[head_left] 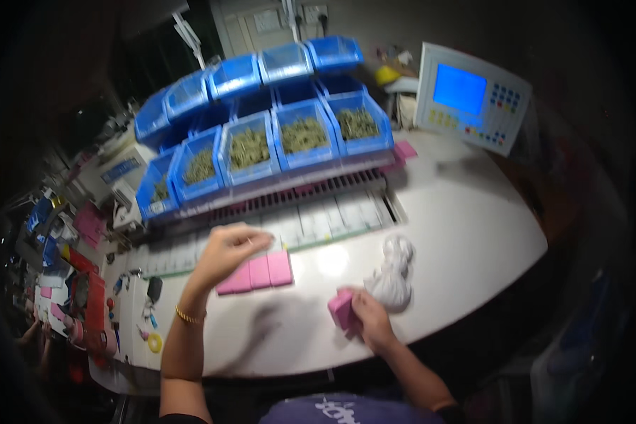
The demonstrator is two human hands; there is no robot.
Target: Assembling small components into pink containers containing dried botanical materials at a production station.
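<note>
My left hand [232,253] is raised over the table with its thumb and fingers pressed together; whatever they may hold is too small to make out. Below it, several flat pink rectangular pieces [259,271] lie side by side in a row. At the right of them, my right hand [372,319] grips a small pink stack [342,309] near the table's front edge. A bunched white bundle [392,277], perhaps cloth or a bag, rests just beyond that hand.
Blue bins [249,145] in two tiers stand at the back, the lower ones with greenish small pieces. Before them runs a slotted white strip [311,220]. A control panel [471,99] with a blue screen stands at the right. Yellow tape [155,343] lies at the left.
</note>
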